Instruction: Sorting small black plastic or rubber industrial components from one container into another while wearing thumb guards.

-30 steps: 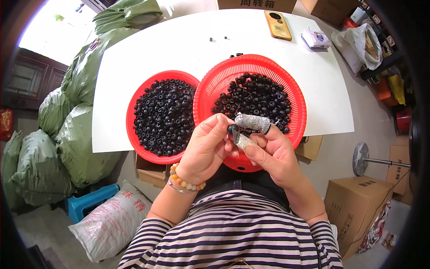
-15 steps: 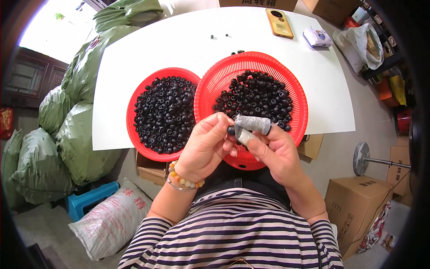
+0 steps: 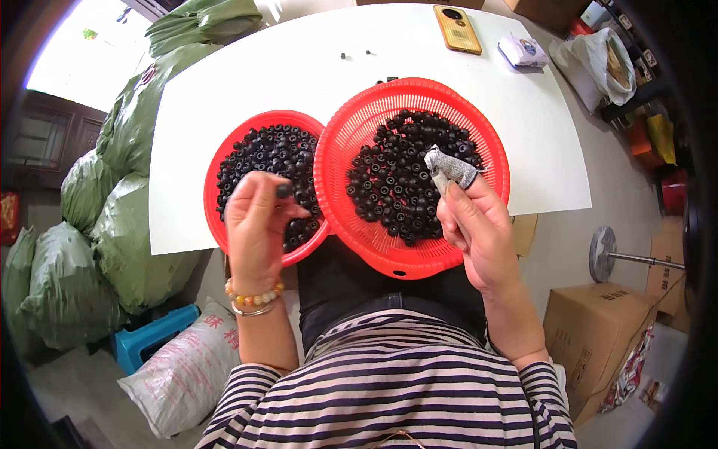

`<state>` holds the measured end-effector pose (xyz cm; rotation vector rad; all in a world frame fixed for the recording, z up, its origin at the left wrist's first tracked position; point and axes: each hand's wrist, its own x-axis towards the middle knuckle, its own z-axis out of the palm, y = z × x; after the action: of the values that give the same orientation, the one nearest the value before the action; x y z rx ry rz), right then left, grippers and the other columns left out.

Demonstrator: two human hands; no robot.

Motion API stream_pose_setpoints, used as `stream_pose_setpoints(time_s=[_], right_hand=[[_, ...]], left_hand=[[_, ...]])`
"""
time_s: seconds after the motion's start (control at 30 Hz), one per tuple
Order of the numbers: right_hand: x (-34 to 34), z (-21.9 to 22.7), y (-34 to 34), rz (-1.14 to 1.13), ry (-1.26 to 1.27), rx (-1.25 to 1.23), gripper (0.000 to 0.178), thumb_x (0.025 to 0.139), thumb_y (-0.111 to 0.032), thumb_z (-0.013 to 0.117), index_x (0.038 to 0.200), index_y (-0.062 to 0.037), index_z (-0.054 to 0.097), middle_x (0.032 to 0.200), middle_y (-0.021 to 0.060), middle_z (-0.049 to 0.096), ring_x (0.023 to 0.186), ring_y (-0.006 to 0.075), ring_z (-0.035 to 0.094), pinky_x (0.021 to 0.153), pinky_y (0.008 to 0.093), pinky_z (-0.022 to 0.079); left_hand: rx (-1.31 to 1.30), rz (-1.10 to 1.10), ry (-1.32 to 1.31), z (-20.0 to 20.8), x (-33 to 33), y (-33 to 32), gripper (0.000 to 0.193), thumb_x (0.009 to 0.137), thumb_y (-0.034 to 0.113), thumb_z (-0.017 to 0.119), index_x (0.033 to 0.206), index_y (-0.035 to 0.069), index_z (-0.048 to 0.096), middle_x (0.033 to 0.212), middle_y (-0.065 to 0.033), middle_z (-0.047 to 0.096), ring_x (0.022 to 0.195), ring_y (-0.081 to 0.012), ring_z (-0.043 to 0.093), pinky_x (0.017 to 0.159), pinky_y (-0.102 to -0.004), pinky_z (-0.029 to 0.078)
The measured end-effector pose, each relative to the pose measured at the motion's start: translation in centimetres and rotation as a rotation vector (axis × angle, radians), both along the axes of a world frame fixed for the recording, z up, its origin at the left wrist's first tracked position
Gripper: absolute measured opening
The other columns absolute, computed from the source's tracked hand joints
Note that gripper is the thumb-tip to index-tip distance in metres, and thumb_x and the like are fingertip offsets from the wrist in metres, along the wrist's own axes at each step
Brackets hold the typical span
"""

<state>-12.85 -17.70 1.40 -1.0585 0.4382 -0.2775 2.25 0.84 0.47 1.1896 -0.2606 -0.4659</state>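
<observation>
My left hand (image 3: 253, 213), with a beaded bracelet at its wrist, is over the left red basin (image 3: 215, 187). Its curled fingers pinch a small round black part (image 3: 283, 191), slightly blurred. Many black ring-like parts (image 3: 278, 146) with hollow centres fill that basin. At the near right side of the red slotted basket (image 3: 336, 127), my right hand (image 3: 479, 232) is closed, thumb against index finger. Grey fabric wrapping (image 3: 452, 165) covers its fingertips; whatever lies between them is hidden. More black parts (image 3: 400, 172) lie in the basket below.
Both containers stand on a white table (image 3: 247, 67). A phone in a yellow case (image 3: 458, 31) and a tissue pack (image 3: 522, 51) lie at its far right. Green sacks (image 3: 134, 239) line the left; a cardboard box (image 3: 598, 337) stands at the right.
My hands have parted. The left has moved left from the basket to the left basin with a black part; the right has shifted slightly right and up, its wrapped finger now pointing up-left.
</observation>
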Motion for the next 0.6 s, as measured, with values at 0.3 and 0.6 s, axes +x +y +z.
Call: stream_pose_setpoints(time_s=[0.3,0.6], right_hand=[[0.4,0.2,0.2,0.012,0.024,-0.044,0.024,0.089,-0.017,0.045,0.109,-0.0035,0.05,0.063,-0.0033,0.043,0.052,0.0006,0.034,0.041,0.0137,0.024],[0.0,0.2,-0.3,0.032,-0.002,0.022,0.022,0.087,-0.019,0.05,0.105,-0.0059,0.052,0.065,-0.0058,0.044,0.055,-0.0001,0.036,0.045,0.013,0.025]], left_hand=[[0.763,0.316,-0.932,-0.9,1.7,1.0,0.006,0.074,0.008,0.06,0.071,0.002,0.059,0.071,-0.0064,0.058,0.072,-0.0199,0.05,0.071,-0.0313,0.037],[0.6,-0.667,-1.202,0.8,-4.7,-5.7,0.022,0.07,0.026,0.064,0.07,0.004,0.059,0.074,-0.0087,0.055,0.077,-0.0248,0.051,0.08,-0.0372,0.036]])
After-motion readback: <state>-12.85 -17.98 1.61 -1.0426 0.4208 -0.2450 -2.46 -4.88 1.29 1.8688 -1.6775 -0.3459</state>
